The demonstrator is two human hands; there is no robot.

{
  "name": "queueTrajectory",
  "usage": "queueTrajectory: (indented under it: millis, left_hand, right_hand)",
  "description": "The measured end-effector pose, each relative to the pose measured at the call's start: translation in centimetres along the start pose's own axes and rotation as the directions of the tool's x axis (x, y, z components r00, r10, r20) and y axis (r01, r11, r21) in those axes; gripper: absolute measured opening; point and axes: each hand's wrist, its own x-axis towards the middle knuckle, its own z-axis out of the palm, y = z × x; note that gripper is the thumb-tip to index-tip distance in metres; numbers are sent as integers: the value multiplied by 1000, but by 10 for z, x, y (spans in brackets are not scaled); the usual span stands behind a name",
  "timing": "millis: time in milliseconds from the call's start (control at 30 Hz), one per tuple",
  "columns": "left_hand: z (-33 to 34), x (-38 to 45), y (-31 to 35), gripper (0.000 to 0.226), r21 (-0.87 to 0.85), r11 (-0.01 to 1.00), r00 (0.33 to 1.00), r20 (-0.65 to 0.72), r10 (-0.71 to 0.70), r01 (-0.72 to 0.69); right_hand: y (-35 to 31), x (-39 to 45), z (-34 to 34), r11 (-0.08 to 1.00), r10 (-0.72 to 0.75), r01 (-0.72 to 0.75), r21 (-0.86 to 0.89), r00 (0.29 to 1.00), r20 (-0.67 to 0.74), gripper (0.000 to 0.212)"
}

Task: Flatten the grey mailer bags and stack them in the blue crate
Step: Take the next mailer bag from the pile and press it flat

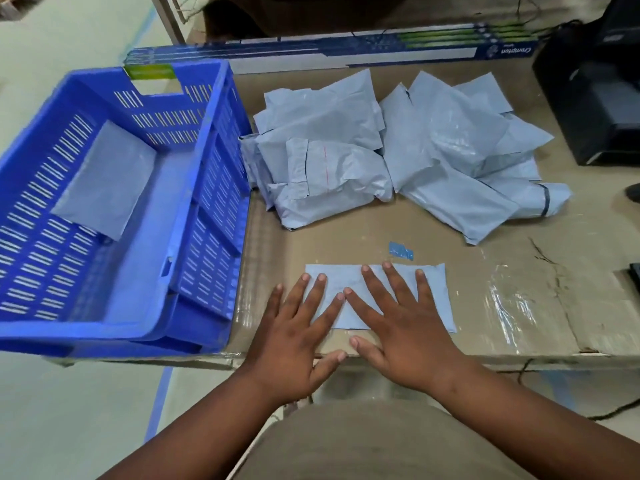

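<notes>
While you pressed one bag [429, 296] flat on the bench [502, 258] with both hands [294, 337] [401, 327] open, fingers straight, only one lay in the crate [194, 237] and a crumpled pile [398, 150] waited.

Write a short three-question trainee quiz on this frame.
1. True or false: both hands press flat on one mailer bag.
2. How many bags lie in the blue crate? A) none B) one C) four
3. Fill in: the unflattened pile lies ___ the crate, as the person sees it.

Key: 1 true; 2 B, one bag; 3 right of.
</notes>
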Motion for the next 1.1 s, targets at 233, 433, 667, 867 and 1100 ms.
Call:
queueTrajectory:
  millis: [233, 433, 667, 867, 1100]
  left_hand:
    - [1, 2, -1, 85, -17, 1000, 1000, -10, 5, -5]
    - [2, 2, -3, 85, -64, 998, 1000, -12, 21, -22]
    - [-24, 40, 60, 85, -125, 965, 968, -130, 214, -230]
    - [-2, 53, 95, 93, -61, 985, 986, -37, 161, -163]
    - [-9, 63, 110, 86, -21, 992, 992, -9, 125, -125]
  right_hand:
    - [0, 2, 0, 1000, 1, -1, 17, 1000, -6, 77]
    - [6, -2, -5, 998, -8, 8, 64, 1000, -11, 79]
    - [63, -56, -9, 996, 57, -60, 69, 997, 51, 81]
    - [87, -62, 0, 995, 15, -26, 100, 994, 104, 85]
    - [103, -66, -5, 985, 24, -42, 166, 994, 111, 80]
